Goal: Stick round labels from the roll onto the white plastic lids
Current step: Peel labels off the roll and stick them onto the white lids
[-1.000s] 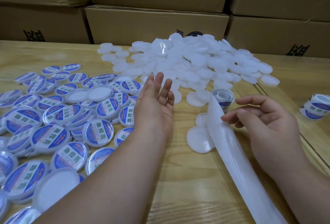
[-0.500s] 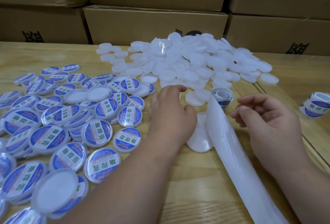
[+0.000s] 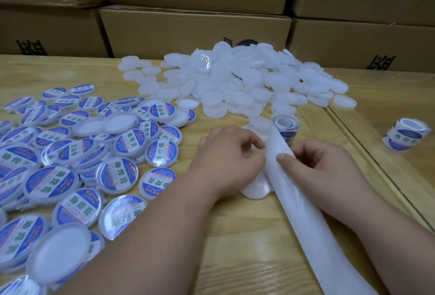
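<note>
Your left hand (image 3: 231, 156) curls its fingers at the edge of the white backing strip (image 3: 303, 214), over a blank lid (image 3: 255, 189); what it pinches is blurred. Your right hand (image 3: 315, 170) presses its thumb on the strip, fingers curled behind. The label roll (image 3: 286, 127) sits just beyond both hands.

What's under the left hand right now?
A plain white lid on the wooden table pokes out below the left hand, beside the backing strip. Its curled fingers hide whatever they may be holding; no label shows there.
</note>
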`<state>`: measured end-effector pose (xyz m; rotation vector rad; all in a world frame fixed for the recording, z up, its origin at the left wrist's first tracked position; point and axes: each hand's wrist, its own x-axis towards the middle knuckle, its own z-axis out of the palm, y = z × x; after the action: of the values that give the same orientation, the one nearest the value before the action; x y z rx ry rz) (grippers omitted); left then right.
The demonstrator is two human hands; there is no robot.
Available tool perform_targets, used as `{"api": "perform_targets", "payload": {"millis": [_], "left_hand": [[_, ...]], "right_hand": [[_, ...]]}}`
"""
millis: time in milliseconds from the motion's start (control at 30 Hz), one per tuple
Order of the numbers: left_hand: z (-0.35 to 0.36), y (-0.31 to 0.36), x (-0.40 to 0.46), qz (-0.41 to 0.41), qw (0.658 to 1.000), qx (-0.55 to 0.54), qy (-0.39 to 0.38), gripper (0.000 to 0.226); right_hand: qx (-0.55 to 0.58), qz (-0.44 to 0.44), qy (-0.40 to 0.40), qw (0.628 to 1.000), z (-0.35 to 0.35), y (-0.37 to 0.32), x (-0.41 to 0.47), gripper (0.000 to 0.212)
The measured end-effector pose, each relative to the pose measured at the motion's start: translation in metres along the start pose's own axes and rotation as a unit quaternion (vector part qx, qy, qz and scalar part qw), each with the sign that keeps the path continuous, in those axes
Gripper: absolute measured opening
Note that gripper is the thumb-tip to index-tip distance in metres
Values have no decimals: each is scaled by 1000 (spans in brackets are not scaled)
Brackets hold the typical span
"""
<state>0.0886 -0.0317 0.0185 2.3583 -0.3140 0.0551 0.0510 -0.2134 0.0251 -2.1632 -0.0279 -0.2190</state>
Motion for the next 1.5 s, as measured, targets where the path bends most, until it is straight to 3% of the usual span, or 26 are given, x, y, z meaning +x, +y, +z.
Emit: {"api": "perform_targets", "payload": {"millis": [100,233,367,467,633,767,833,933,1067,1267,1400,1500], "left_hand": [[-11,-3,-4,41,995,-26,-88,41],[-22,-8,-8,92,976,50,-193,79],[-18,-8,-5,87,980,62,-167,80],[-12,-10,-2,59,990,70,-111,83],[-3,-10,1,20,994,101,-43,69],[-5,-4,-2,79,996,7,49,62],[-6,0,-7,101,992,-71,3,55],[-3,5,-11,95,989,-68,-89,59],[-2,1,-5,58,997,-37,-37,66],[-2,-2,-4,58,976,-186,99,27],[2,-3,-2,77,984,-139,74,28],[4,-3,-1,101,985,-133,45,20]], "right_hand": [[5,17,3,1000,-5,4,4,25],[46,51,-4,998,-11,7,7,29],[51,56,-14,997,-12,4,6,21],[36,52,-28,998,-13,3,5,29],[3,43,-63,997,-16,-4,3,20],[2,56,-52,997,-20,-6,3,21],[2,64,-40,997,-21,-6,3,23],[0,71,-36,997,-21,-8,3,24],[-22,70,-56,996,-22,-10,1,26],[-63,59,-112,990,-24,-17,-3,31],[-54,67,-166,982,-29,-17,-3,35],[-52,35,-150,987,-30,-11,-2,42]]}}
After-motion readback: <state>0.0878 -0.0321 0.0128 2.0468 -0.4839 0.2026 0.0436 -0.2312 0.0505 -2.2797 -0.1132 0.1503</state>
